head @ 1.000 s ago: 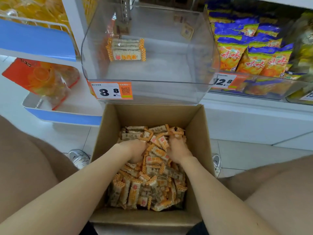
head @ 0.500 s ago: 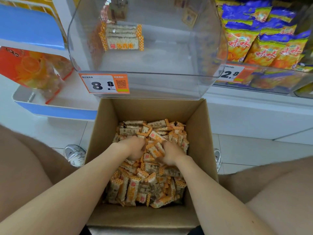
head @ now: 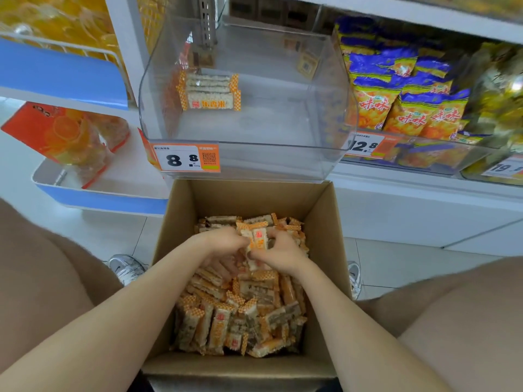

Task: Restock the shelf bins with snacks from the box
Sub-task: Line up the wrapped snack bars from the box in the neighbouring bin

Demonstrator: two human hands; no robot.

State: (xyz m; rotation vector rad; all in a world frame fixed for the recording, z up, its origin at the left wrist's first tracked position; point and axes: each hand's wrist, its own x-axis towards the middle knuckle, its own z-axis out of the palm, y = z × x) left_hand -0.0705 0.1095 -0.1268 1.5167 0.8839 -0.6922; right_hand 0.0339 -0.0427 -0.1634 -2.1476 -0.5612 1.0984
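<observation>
Open box [head: 325,239] on floor, snacks [head: 243,315] loose inside. Both hands down in its far half: left hand [head: 223,247] and right hand [head: 280,256], fingers curled, grip a clump of snacks between them. Clear bin [head: 254,162] above box holds a few snacks, back left.

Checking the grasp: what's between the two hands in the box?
Head view: a clump of orange-white snack packets, gripped between the left hand and right hand.

"8.8" on price tag [head: 186,159] of clear bin [head: 283,165], "12.8" on neighbouring tag [head: 365,145], "味味" on purple bags [head: 410,116]
</observation>
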